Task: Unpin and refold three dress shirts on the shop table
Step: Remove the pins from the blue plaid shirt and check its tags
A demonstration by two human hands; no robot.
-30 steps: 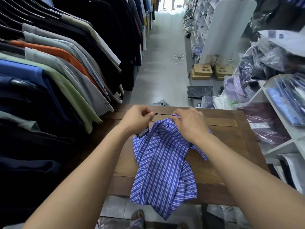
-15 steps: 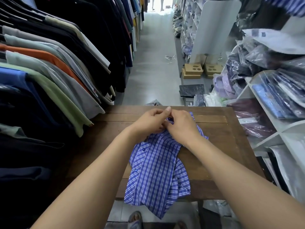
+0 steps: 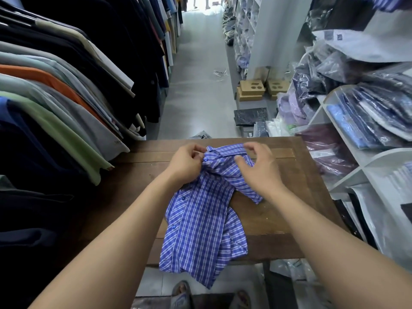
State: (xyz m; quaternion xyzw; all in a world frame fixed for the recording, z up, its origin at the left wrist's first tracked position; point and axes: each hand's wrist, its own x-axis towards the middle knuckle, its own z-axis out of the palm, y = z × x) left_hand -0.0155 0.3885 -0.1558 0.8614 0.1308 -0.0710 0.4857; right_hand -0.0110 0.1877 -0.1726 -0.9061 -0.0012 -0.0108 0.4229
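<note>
My left hand (image 3: 187,166) pinches the shirt (image 3: 200,219) at the front edge just beside the top button (image 3: 205,159), fingers curled tight on the cloth. My right hand (image 3: 258,168) arches over the collar (image 3: 225,151) with the thumb on the fabric below it. I cannot tell whether those fingers actually close on the collar edge.

The blue checked shirt lies button side up on the wooden table (image 3: 289,175), rumpled on its right side, with a fold of cloth slanting across under my right wrist. No pin shows at this size, so I cannot say whether any remain.

I judge the job to be early. This one shirt is loosened but not squared, its refold is still to do, and I see no other shirt laid out or finished on the table. Bagged shirts (image 3: 367,112) sit on the shelves to the right.

The collar points away from me toward the far edge. The hem (image 3: 191,270) hangs over the near edge. The long axis runs far to near, leaning slightly left as it approaches me.
</note>
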